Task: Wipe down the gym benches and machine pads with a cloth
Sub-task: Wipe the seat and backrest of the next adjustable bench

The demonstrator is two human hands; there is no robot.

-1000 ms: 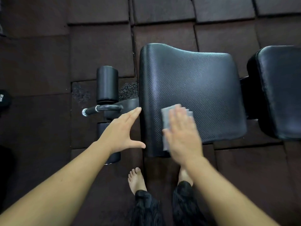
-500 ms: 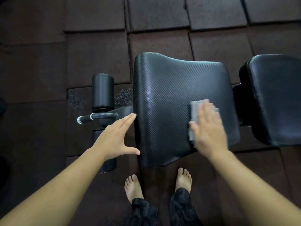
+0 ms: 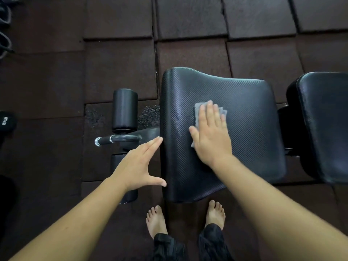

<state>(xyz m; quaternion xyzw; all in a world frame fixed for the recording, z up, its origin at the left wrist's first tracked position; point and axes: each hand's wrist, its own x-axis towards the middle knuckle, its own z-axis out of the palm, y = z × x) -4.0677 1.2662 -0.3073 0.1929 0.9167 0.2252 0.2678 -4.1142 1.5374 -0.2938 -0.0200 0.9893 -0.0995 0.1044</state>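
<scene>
A black textured bench seat pad (image 3: 250, 132) lies across the middle of the view. My right hand (image 3: 211, 134) lies flat on a folded grey cloth (image 3: 198, 112) and presses it onto the pad's middle left. Most of the cloth is hidden under the palm. My left hand (image 3: 139, 164) is spread with straight fingers against the pad's left edge, fingertips and thumb touching it. A second black pad (image 3: 325, 125) adjoins at the right.
Black foam rollers (image 3: 124, 110) and a chrome-tipped handle (image 3: 113, 140) stick out left of the seat. My bare feet (image 3: 156, 221) stand just below the pad on dark rubber floor tiles (image 3: 47, 91). A dumbbell marked 5kg (image 3: 5, 121) lies at the far left.
My right hand slid the cloth right across the pad, then back left and further up toward its middle. The left hand stayed at the pad's left edge.
</scene>
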